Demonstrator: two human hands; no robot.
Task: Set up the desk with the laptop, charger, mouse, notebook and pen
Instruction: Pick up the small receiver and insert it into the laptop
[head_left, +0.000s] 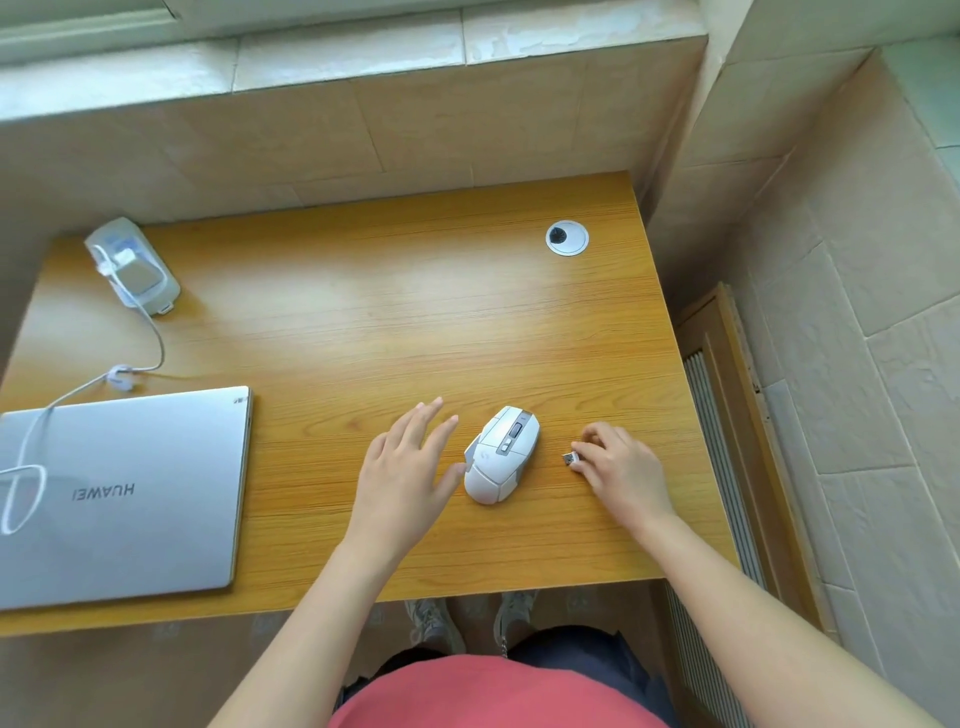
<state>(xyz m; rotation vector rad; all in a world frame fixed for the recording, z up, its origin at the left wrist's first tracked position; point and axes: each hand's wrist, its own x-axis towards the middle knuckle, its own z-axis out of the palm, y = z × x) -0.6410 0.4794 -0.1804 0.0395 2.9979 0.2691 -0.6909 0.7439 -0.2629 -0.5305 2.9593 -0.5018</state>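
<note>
White mouse (501, 455) sits on the wooden desk (363, 312); left hand (408, 467) beside it, fingers spread; right hand (621, 467) pinches what looks like a USB dongle (570, 459); closed laptop (124, 493) far left.

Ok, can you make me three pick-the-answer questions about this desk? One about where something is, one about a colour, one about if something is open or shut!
1. Where is the mouse?
A. on the laptop
B. between the two hands
C. by the cable hole

2. What colour is the mouse?
A. black
B. red
C. white

3. The laptop is:
A. closed
B. open
C. standing on edge

Answers:
1 B, the left hand and right hand flank it.
2 C, its shell is white.
3 A, the lid lies flat, logo up.
</note>
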